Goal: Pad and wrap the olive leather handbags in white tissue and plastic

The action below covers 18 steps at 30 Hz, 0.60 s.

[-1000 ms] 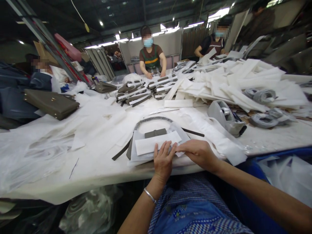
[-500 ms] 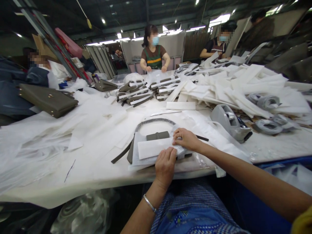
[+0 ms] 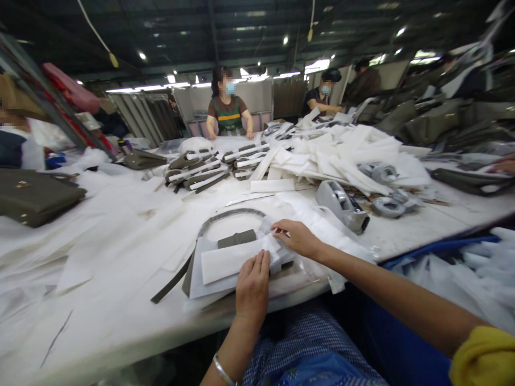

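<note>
An olive-brown bag (image 3: 237,239) lies flat near the table's front edge, partly covered by a translucent sheet (image 3: 195,279) and a thick white foam strip (image 3: 225,262). Its dark strap (image 3: 227,214) curves behind it, and one end sticks out to the left. My left hand (image 3: 252,284) rests with fingers stretched flat on the right part of the foam strip. Just beyond it, my right hand (image 3: 300,238) has bent fingers pinching at the crinkled translucent wrapping (image 3: 276,260) on the bag's right end. My right fingertips partly hide the gripped edge.
A grey tape dispenser (image 3: 338,206) stands to the right, near tape rolls (image 3: 388,206). Behind are a heap of white foam strips (image 3: 322,155) and stacked wrapped bags (image 3: 197,169). Another bag (image 3: 38,195) lies far left. A masked co-worker (image 3: 228,110) stands across the table.
The view has swung right, so the scene sits further left. My right hand has lifted its fingers slightly at the wrapping; my left hand stays on the foam strip, its fingers straighter.
</note>
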{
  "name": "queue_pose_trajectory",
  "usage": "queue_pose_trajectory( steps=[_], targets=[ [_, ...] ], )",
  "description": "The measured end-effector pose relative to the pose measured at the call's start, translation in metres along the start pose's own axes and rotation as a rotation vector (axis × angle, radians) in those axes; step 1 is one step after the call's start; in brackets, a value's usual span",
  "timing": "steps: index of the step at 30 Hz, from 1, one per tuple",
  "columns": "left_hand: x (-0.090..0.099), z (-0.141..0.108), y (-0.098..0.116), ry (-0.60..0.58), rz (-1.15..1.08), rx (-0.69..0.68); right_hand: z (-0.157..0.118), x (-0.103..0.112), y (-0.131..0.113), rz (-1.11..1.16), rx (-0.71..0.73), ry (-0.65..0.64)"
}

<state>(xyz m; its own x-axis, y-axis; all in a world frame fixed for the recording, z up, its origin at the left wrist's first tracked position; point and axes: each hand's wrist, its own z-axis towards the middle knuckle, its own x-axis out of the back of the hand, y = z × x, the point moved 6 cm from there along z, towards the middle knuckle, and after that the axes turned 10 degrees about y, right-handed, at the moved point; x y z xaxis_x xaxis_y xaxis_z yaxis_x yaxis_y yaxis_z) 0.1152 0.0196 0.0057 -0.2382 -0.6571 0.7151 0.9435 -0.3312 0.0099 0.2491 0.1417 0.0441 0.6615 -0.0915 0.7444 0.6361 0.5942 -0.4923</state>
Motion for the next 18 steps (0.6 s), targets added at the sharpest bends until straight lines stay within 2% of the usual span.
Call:
queue_pose_trajectory(
  steps=[2, 5, 7, 8, 10, 12, 18],
  targets=[
    [-0.001, -0.001, -0.001, 0.013, -0.014, -0.004, -0.012, 0.042, 0.024, -0.032, -0.087, 0.101],
    [-0.004, -0.003, -0.003, 0.007, -0.032, 0.007, -0.032, 0.117, 0.083, -0.134, -0.42, 0.258],
    [-0.006, -0.004, -0.004, -0.007, -0.032, 0.017, -0.039, 0.156, 0.12, -0.178, -0.591, 0.297],
    [-0.006, -0.004, -0.004, -0.014, -0.031, 0.019, -0.04, 0.169, 0.136, -0.176, -0.656, 0.288],
    [-0.007, -0.005, -0.005, -0.017, -0.026, 0.022, -0.038, 0.182, 0.16, -0.132, -0.767, 0.227],
    [-0.008, -0.006, -0.005, -0.017, -0.028, 0.023, -0.033, 0.182, 0.177, -0.056, -0.874, 0.153],
    [-0.007, -0.008, -0.006, 0.007, -0.053, 0.038, -0.02, 0.173, 0.194, 0.166, -1.081, 0.007]
  ],
)
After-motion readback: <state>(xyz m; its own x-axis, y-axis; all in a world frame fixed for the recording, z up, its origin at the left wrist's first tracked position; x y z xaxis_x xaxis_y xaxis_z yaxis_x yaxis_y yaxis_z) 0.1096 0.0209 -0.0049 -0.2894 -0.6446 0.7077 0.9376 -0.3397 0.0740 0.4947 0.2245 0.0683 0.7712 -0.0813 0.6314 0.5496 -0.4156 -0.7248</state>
